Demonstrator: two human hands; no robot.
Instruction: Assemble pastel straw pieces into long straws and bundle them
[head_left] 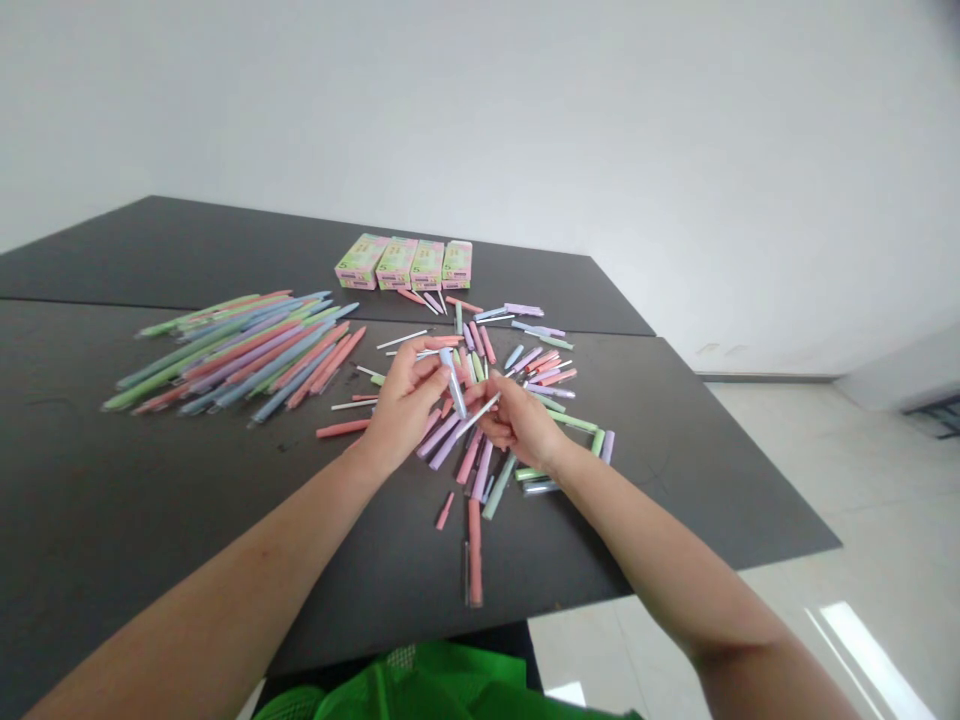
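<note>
My left hand [403,398] pinches a pale blue pen barrel [454,384] that tilts down toward the right. My right hand [519,418] has its fingers closed around a thin white pen refill [478,414], whose free end points down and left. The barrel and the refill come close together between the hands; whether they touch I cannot tell. Under and around both hands lie loose pen parts in pink, purple, green and blue, among them a pink barrel [475,550] near the front edge and a small pink piece [445,510].
To the left, a heap of long pens [247,355] in several colours lies on the black table [150,490]. Several green and pink boxes [394,262] stand in a row at the back. More refills and barrels [551,365] are scattered on the right.
</note>
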